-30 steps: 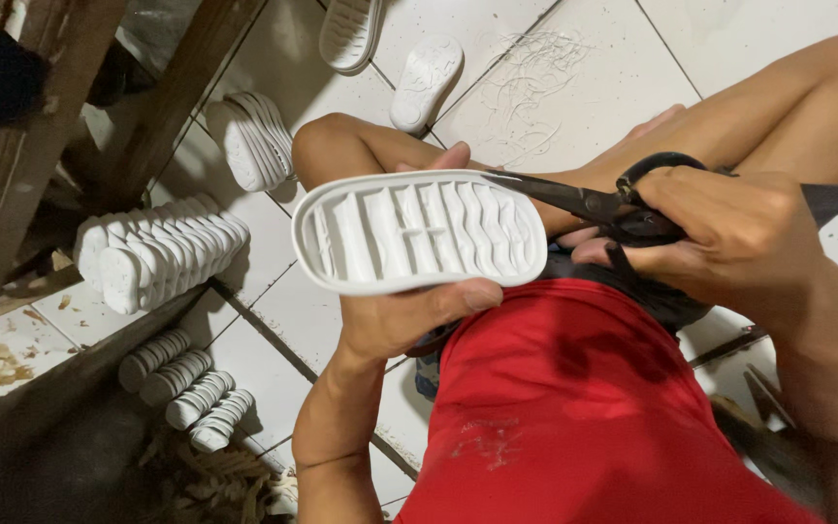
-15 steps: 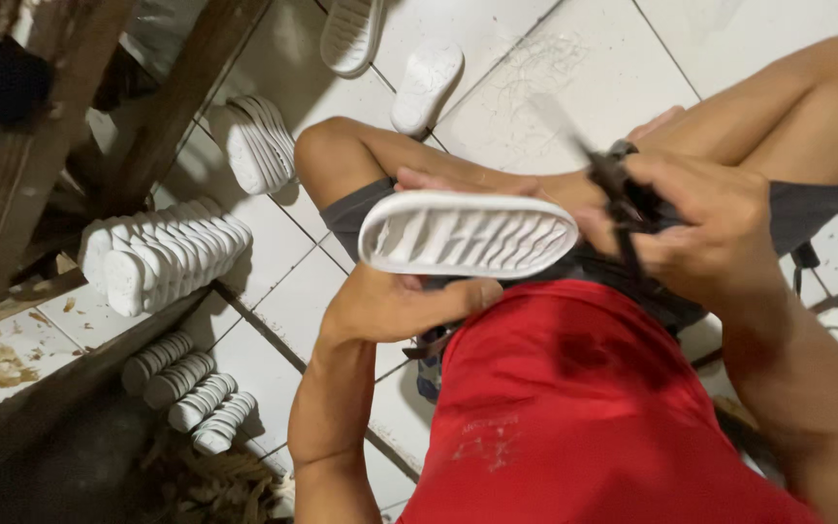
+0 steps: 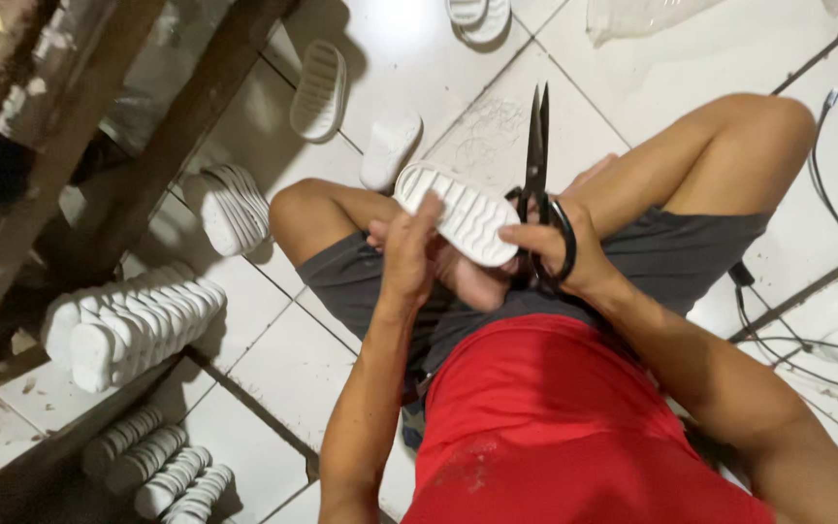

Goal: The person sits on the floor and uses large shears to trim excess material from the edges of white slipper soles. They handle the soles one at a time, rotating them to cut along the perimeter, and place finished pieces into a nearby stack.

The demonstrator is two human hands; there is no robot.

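I sit on a white tiled floor in a red shirt and grey shorts. A white ribbed shoe sole (image 3: 458, 212) is held over my lap between both hands. My left hand (image 3: 407, 254) grips its near edge, fingers raised against the tread. My right hand (image 3: 557, 254) has fingers through the handles of black scissors (image 3: 536, 160), blades closed and pointing up and away, while its fingertips also touch the sole's right end.
Rows of white soles stand stacked on edge at the left (image 3: 133, 325) and lower left (image 3: 152, 466). More soles lie loose on the tiles ahead (image 3: 320, 89). Dark wooden beams (image 3: 177, 126) slant across the upper left. Black cables (image 3: 807, 330) trail on the right.
The sole has turned from lying broadside to pointing away from me and moved closer to my lap. The scissors swung from sideways at the sole's edge to upright, blades closed.
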